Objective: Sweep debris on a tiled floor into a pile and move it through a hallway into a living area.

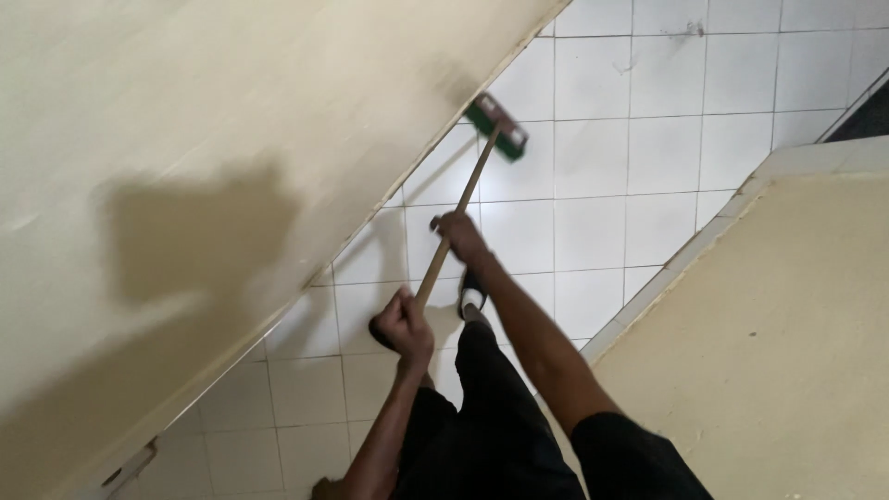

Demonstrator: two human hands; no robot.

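I hold a broom with a long wooden handle [468, 190] in both hands. Its green brush head [497, 127] rests on the white floor tiles close to the base of the cream wall on the left. My right hand [460, 236] grips the handle about midway. Lower down, near the handle's end, my left hand [405, 321] is closed around it. My legs in dark trousers [482, 407] and one shoe [470, 298] show below the hands.
A cream wall [213, 167] runs diagonally along the left. Another cream wall [778, 333] with a tiled skirting stands at the right, leaving a corridor of white floor tiles [648, 148]. A dark doorway patch [866, 116] lies at the far right.
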